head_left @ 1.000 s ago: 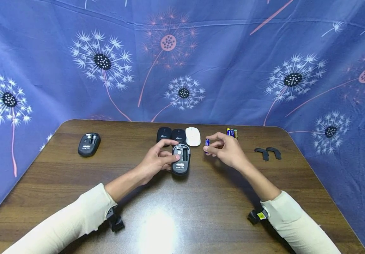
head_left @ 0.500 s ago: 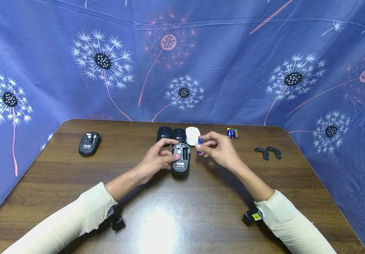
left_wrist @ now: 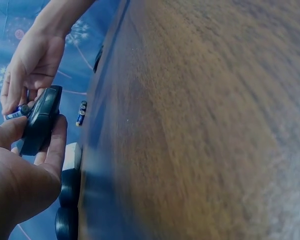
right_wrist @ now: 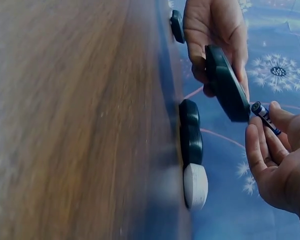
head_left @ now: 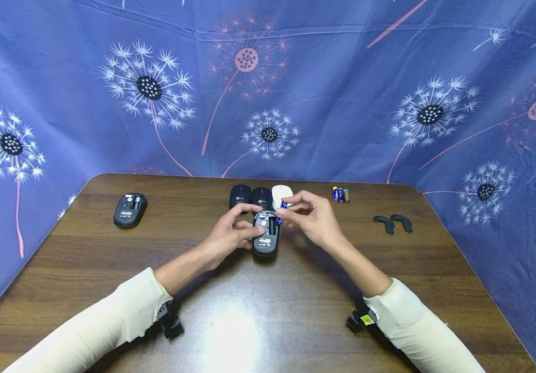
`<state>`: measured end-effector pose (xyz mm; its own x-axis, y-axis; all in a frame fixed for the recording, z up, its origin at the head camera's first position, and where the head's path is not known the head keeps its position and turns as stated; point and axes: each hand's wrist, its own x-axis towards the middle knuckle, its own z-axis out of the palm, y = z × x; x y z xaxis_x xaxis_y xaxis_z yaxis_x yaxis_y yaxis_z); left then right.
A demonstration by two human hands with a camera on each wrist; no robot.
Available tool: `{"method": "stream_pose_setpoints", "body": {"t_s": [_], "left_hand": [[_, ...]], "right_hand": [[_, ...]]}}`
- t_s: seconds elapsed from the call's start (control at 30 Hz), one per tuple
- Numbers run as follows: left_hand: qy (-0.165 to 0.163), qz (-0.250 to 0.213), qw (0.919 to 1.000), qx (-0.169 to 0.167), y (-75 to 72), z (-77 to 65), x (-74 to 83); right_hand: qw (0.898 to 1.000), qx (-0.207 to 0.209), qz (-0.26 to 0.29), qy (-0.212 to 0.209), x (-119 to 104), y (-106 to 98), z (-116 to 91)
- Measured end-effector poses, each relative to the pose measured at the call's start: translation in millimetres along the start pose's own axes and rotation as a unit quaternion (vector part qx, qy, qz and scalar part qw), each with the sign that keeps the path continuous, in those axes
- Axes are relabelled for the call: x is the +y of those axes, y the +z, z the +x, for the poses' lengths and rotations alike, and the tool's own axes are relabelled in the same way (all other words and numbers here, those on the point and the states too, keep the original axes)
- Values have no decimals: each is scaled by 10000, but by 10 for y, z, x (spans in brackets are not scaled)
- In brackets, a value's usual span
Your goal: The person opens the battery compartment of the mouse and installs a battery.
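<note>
A black computer mouse (head_left: 265,247) is held underside up, its battery compartment uncovered. My left hand (head_left: 226,237) grips it by the sides, thumb on the underside. Just at the mouse's right edge, my right hand (head_left: 316,221) pinches a small blue battery (right_wrist: 266,119) between thumb and fingers. In the head view the battery is tilted and partly hidden by the thumb. Seen from the left wrist, the mouse (left_wrist: 42,122) is edge-on, raised off the table, and the battery (left_wrist: 16,113) sits close beside it.
Behind the hands stand two black mice (head_left: 241,196) and a white mouse (head_left: 281,195) in a row. Another mouse (head_left: 130,210) lies underside up at the left. Three batteries (head_left: 341,195) lie at the back right, with two black battery covers (head_left: 402,223) farther right on the table (head_left: 323,331).
My right hand has moved left with the battery, from beside the white mouse to the right edge of the held mouse. The battery has tilted somewhat. My left hand has stayed in place.
</note>
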<state>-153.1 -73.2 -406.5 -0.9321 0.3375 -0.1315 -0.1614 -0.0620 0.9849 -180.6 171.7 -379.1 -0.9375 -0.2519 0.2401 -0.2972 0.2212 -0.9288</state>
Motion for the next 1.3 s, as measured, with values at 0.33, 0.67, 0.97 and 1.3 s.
{"method": "stream_pose_setpoints", "body": {"t_s": [0.33,0.67,0.97,1.3], "left_hand": [[9,-39,10000,-13,10,-1,9],[224,-110,9997,13,20,-9,11],[249,-149,9995,102,22,-18,20],[246,-51,9995,171,6,-23,23]], "right_hand": [[9986,60,-517,15,-11,90,-20],[9916,-148,-1212,-427,16,128,-76],[9956,-653,-658,147,22,115,-148],[9812,-843,1116,1328,16,170,-91]]}}
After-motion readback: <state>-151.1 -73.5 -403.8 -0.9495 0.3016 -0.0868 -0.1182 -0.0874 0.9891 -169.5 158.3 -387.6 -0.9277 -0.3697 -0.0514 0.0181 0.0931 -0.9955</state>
